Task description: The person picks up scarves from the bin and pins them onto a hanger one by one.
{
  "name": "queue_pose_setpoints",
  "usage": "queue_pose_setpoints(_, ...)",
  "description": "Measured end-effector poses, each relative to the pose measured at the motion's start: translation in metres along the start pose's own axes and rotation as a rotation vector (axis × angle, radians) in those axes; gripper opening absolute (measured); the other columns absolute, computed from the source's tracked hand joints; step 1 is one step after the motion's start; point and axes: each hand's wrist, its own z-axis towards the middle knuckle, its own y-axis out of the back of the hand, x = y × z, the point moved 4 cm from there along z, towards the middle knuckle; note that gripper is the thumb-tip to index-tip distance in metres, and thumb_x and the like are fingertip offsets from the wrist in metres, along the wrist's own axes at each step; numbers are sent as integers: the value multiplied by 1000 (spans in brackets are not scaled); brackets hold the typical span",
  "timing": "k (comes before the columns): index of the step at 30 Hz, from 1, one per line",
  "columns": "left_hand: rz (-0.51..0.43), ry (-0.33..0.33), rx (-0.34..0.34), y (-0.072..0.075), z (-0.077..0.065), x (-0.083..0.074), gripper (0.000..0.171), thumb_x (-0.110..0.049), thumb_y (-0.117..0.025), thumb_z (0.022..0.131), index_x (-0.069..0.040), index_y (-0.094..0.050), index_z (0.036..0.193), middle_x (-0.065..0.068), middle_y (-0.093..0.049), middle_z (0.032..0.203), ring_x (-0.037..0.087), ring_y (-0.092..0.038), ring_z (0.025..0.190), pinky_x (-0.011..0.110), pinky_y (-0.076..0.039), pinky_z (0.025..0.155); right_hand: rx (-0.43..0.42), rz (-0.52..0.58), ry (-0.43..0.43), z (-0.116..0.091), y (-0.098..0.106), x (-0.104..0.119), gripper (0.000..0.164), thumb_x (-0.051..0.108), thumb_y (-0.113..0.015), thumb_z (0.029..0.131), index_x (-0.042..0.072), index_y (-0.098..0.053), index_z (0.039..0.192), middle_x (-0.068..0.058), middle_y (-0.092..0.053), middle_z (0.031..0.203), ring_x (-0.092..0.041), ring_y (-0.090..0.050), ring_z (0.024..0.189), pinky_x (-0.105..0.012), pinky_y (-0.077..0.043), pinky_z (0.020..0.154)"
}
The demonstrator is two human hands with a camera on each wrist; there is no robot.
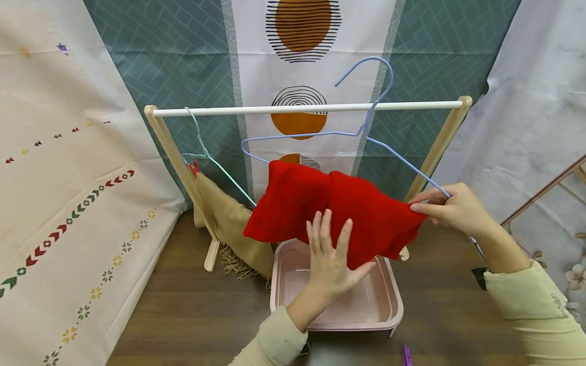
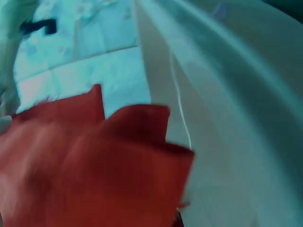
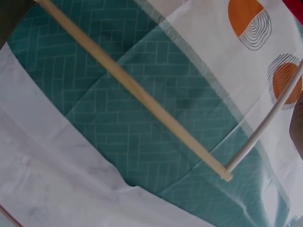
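Note:
A red cloth (image 1: 339, 213), perhaps a scarf, hangs folded over the lower part of a blue clothes hanger (image 1: 316, 134). My right hand (image 1: 450, 206) pinches the hanger's right end together with the cloth's right corner. Spread fingers of my left hand (image 1: 329, 259) lie against the front of the cloth; whether they press on it I cannot tell. The hanger's hook stands above the rack's white rail (image 1: 220, 111), apparently in front of it. In the left wrist view the red cloth (image 2: 94, 170) fills the lower left, blurred.
A tan fringed scarf (image 1: 233, 218) hangs at left from a light-blue hanger (image 1: 197, 127), with a red clothespin (image 1: 194, 166). Below stands a pink basin (image 1: 348, 325). A purple clothespin (image 1: 407, 356) lies at the front. The rack's wooden post (image 3: 137, 90) crosses the right wrist view.

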Motion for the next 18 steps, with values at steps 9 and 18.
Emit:
queue_pose_setpoints(9,272,-28,159,-36,4,-14,110,-40,-75,66,-18,-3,146,21,-6,145,42,-6,131,70,-7,95,5,57,44,1,-16,6,9,-3,-67,78,0,-70,86,2,-53,51,-13,-39,39,-29,-31,35)
queue_pose_setpoints(18,309,-109,50,-23,14,-7,63,-10,-61,74,-15,-42,134,21,-31,138,40,-26,126,71,-18,91,2,52,60,-1,-21,13,8,-4,-67,78,-1,-69,85,1,-50,49,-13,-37,38,-29,-30,34)
